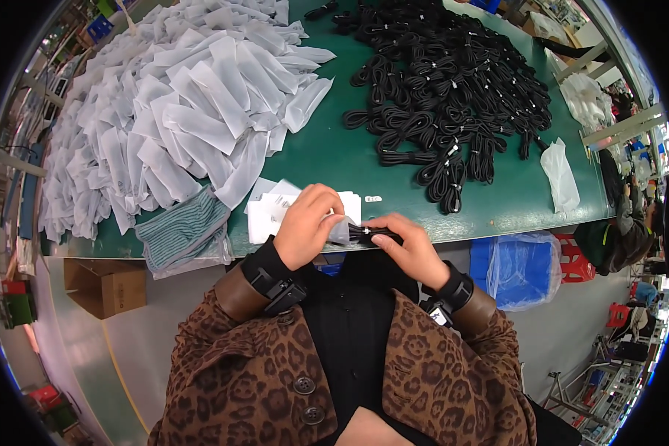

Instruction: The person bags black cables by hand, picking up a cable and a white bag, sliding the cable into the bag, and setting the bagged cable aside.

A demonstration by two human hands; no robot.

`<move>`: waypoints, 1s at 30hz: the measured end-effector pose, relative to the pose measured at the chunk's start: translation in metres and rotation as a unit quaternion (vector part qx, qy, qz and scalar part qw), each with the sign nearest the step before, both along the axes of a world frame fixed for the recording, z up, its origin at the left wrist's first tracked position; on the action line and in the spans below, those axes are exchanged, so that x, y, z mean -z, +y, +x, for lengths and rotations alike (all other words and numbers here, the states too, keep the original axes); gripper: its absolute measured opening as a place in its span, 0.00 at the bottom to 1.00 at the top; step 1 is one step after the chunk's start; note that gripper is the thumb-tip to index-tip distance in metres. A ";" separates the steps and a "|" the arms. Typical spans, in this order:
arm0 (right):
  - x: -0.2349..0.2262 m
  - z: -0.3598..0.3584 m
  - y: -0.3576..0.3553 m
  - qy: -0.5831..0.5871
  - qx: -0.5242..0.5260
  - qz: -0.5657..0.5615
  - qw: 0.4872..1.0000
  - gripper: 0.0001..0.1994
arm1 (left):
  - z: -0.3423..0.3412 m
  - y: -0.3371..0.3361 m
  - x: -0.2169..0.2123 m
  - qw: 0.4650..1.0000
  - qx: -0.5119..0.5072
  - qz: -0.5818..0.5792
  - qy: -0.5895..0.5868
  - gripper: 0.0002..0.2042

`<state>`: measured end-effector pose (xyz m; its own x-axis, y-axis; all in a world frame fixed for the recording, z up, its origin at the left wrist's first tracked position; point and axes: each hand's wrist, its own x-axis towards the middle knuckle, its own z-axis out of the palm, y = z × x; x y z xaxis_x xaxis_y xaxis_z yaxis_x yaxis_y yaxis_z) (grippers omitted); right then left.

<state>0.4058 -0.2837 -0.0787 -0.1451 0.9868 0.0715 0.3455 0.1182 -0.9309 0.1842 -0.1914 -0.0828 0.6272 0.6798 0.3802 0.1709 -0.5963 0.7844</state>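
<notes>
My right hand (409,247) grips a coiled black cable (363,233) with a small white tie around it, at the near edge of the table. From the other side my left hand (307,225) pinches a small translucent plastic bag (340,233). The cable's left end meets the bag's mouth; how far it reaches inside is hidden by my fingers. Under and behind my left hand lies a stack of flat white bags or sheets (259,221) with small print.
Filled translucent bags (208,89) heap on the green table (320,149) at left, coiled black cables (446,89) at right. A striped cloth (184,229) overhangs the front edge. One white bag (560,177) lies far right. Below stand a cardboard box (111,286) and a lined blue bin (490,269).
</notes>
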 end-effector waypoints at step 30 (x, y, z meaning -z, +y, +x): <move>0.011 0.073 0.079 -0.482 0.105 0.214 0.843 0.19 | -0.020 0.055 -0.061 0.988 -0.150 0.019 -0.024 0.12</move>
